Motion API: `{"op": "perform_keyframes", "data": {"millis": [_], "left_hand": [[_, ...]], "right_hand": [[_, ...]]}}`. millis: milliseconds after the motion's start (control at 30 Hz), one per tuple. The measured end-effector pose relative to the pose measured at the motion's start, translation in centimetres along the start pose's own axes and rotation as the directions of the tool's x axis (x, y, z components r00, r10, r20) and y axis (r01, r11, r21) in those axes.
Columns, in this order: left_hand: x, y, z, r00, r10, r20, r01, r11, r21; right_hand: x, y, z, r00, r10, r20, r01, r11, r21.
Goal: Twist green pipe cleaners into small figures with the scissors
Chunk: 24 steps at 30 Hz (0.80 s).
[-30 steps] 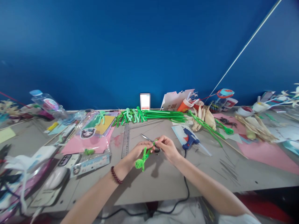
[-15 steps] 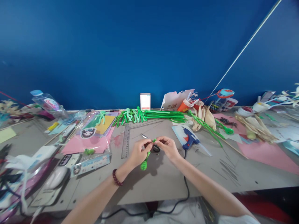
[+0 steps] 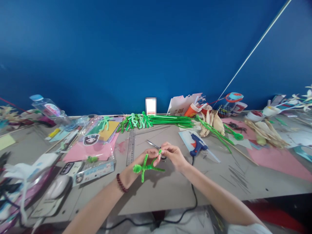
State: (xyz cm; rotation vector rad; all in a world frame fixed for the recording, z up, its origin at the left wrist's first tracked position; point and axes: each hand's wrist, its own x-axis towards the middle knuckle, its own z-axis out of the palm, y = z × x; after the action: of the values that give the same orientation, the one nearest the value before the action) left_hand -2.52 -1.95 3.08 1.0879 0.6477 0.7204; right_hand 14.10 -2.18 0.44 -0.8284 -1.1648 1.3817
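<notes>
Both my hands meet over the middle of the grey table (image 3: 243,182). My left hand (image 3: 143,161) pinches a bright green pipe-cleaner figure (image 3: 145,167) with a coiled end and short arms sticking out. My right hand (image 3: 173,155) pinches the upper tip of the same figure. A beaded bracelet (image 3: 121,182) circles my left wrist. Scissors (image 3: 156,147) lie on the table just behind my fingers, partly hidden.
A metal ruler (image 3: 131,146) lies left of my hands and a blue glue gun (image 3: 197,146) to the right, its cord running off the front edge. Green pipe cleaners (image 3: 168,120) are heaped at the back. Plastic craft packs (image 3: 95,146) and pink paper (image 3: 278,159) flank the sides.
The green figure has been turned between my fingers: its coiled end swung left and its arms now stick out sideways. Both hands stayed in the same spot.
</notes>
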Motion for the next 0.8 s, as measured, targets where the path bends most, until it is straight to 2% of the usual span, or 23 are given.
{"op": "perform_keyframes", "data": {"millis": [100, 167, 233, 333, 400, 433, 467, 500, 533, 567, 600, 667, 700, 733, 800], "left_hand": [[-0.1, 0.0, -0.3, 0.981, -0.062, 0.182, 0.067, 0.998, -0.018], [-0.1, 0.0, -0.3, 0.971, -0.082, 0.225, 0.090, 0.995, -0.029], [0.1, 0.0, -0.3, 0.970, -0.097, 0.223, 0.113, 0.992, -0.058], [0.6, 0.0, -0.6, 0.992, -0.081, 0.099, 0.093, 0.988, -0.125], [0.9, 0.1, -1.0, 0.998, -0.004, -0.063, -0.002, 0.995, -0.101], [1.1, 0.2, -1.2, 0.985, 0.067, -0.161, -0.073, 0.997, -0.031], [1.1, 0.4, -1.3, 0.951, 0.161, -0.264, -0.142, 0.986, 0.089], [1.1, 0.5, -1.3, 0.897, 0.273, -0.347, -0.192, 0.949, 0.252], [1.0, 0.6, -1.2, 0.837, 0.389, -0.385, -0.209, 0.877, 0.433], [0.9, 0.7, -1.0, 0.783, 0.495, -0.377, -0.196, 0.771, 0.605], [0.7, 0.6, -0.8, 0.749, 0.576, -0.327, -0.171, 0.644, 0.745], [0.5, 0.3, -0.2, 0.735, 0.654, -0.178, -0.131, 0.395, 0.909], [0.4, 0.0, 0.0, 0.738, 0.665, -0.113, -0.128, 0.303, 0.944], [0.4, -0.4, 0.2, 0.745, 0.664, -0.063, -0.134, 0.241, 0.961], [0.4, -1.0, 0.4, 0.756, 0.655, -0.010, -0.151, 0.189, 0.970]], "right_hand": [[-0.3, -0.2, -0.1, 0.990, 0.048, 0.133, -0.054, 0.998, 0.043], [-0.5, -0.5, 0.0, 0.976, 0.081, 0.200, -0.100, 0.991, 0.086], [-0.5, -0.9, 0.1, 0.966, 0.116, 0.233, -0.150, 0.980, 0.132], [-0.4, -1.0, 0.1, 0.963, 0.166, 0.213, -0.203, 0.965, 0.166], [-0.2, -0.8, 0.0, 0.972, 0.183, 0.146, -0.206, 0.965, 0.165], [-0.1, -0.6, 0.0, 0.978, 0.184, 0.100, -0.199, 0.966, 0.165], [0.1, -0.4, -0.1, 0.981, 0.185, 0.051, -0.191, 0.968, 0.165], [0.2, -0.1, -0.2, 0.982, 0.187, 0.002, -0.185, 0.968, 0.168], [0.3, 0.1, -0.2, 0.981, 0.191, -0.046, -0.180, 0.968, 0.172], [0.4, 0.3, -0.3, 0.977, 0.195, -0.091, -0.177, 0.968, 0.177], [0.5, 0.4, -0.2, 0.971, 0.200, -0.130, -0.176, 0.968, 0.180], [0.5, 0.6, -0.1, 0.962, 0.209, -0.173, -0.178, 0.967, 0.180], [0.4, 0.6, 0.1, 0.960, 0.215, -0.178, -0.183, 0.967, 0.180], [0.3, 0.6, 0.2, 0.960, 0.220, -0.174, -0.189, 0.966, 0.179], [0.1, 0.6, 0.5, 0.961, 0.231, -0.155, -0.203, 0.963, 0.177]]}}
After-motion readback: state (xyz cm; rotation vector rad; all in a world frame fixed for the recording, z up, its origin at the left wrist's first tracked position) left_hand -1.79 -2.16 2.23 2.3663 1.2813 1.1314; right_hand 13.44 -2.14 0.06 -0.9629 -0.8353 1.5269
